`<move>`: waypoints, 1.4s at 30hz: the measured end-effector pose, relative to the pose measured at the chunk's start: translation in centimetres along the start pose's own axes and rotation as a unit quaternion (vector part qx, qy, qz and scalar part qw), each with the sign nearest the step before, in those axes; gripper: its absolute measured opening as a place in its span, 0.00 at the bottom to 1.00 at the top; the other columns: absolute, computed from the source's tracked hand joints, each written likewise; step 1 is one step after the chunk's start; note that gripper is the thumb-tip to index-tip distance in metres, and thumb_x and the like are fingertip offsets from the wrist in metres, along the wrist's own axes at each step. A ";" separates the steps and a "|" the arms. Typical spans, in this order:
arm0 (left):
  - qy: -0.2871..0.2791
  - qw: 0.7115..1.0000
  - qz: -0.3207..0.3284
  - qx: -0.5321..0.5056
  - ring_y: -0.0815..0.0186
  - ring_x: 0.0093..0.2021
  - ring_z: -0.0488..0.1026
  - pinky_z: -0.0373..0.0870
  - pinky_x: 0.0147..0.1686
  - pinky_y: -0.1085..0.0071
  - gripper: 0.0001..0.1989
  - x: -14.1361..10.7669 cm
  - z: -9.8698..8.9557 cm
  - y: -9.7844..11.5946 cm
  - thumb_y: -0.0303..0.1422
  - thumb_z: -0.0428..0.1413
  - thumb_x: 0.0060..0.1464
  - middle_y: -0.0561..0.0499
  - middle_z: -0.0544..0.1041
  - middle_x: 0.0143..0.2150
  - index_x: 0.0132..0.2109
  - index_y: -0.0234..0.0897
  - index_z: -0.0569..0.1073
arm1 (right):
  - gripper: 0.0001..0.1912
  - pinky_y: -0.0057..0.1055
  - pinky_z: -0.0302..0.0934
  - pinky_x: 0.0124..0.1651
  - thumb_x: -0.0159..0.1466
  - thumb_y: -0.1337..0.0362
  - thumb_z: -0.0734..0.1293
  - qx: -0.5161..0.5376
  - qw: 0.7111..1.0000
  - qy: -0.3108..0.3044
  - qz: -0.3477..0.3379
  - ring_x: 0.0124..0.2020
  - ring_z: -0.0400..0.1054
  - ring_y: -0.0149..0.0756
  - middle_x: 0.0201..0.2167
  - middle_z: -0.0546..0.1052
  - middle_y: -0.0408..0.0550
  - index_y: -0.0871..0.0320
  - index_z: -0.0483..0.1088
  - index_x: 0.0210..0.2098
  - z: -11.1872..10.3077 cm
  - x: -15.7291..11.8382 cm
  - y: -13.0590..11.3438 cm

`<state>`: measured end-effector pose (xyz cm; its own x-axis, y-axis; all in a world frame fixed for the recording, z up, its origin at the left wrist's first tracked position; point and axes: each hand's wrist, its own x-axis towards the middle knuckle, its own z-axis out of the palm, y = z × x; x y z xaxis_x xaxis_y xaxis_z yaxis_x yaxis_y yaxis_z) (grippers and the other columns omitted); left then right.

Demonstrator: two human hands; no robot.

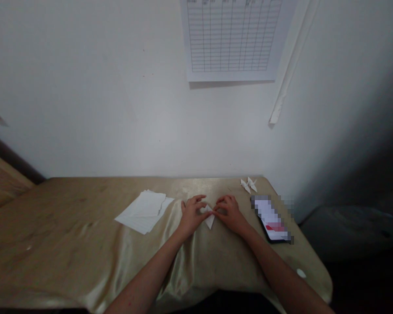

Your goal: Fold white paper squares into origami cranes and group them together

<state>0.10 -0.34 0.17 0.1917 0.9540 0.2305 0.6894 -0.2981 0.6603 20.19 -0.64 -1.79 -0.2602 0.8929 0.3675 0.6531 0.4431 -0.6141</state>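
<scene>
A small white piece of folded paper lies on the cloth-covered table between my hands, one point toward me. My left hand comes at it from the left, thumb and a finger closed on its edge. From the right, my right hand pinches the opposite edge, its fingertips close to my left thumb. The fingers cover part of the folded paper. Left of my hands lies a loose stack of white paper sheets.
Two small white origami cranes sit near the table's far right corner. A phone with a lit, pixelated screen lies right of my hands. A small white object is near the right edge. A printed chart hangs on the wall behind.
</scene>
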 end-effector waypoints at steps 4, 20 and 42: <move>-0.002 1.000 -0.004 -0.011 0.53 0.60 0.71 0.42 0.68 0.37 0.05 0.0 0.1 0.0 0.36 0.67 0.51 0.51 0.75 0.62 0.37 0.46 0.82 | 0.02 0.44 0.54 0.62 0.64 0.60 0.73 -0.001 1.000 -0.002 -0.001 0.54 0.61 0.43 0.46 0.74 0.47 0.49 0.80 0.36 0.1 0.0 -0.1; -0.010 0.999 -0.015 -0.030 0.53 0.61 0.69 0.32 0.68 0.36 0.02 0.0 0.4 -0.1 0.36 0.63 0.55 0.52 0.75 0.62 0.37 0.46 0.82 | 0.03 0.45 0.53 0.62 0.65 0.60 0.72 -0.003 1.000 -0.010 -0.006 0.54 0.61 0.43 0.46 0.75 0.46 0.47 0.80 0.37 0.4 0.0 0.3; 0.053 0.996 -0.031 -0.062 0.58 0.57 0.72 0.51 0.67 0.45 0.03 0.4 0.5 -0.3 0.35 0.63 0.57 0.53 0.75 0.60 0.37 0.48 0.83 | 0.03 0.45 0.52 0.62 0.63 0.60 0.72 0.004 1.000 -0.015 0.004 0.54 0.60 0.44 0.46 0.75 0.46 0.48 0.79 0.37 0.5 -0.1 0.2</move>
<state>0.33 0.18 -0.31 0.0719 0.9638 0.2568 0.6042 -0.2469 0.7576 20.03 -0.54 -2.29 -0.2753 0.8987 0.3414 0.6492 0.4357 -0.6234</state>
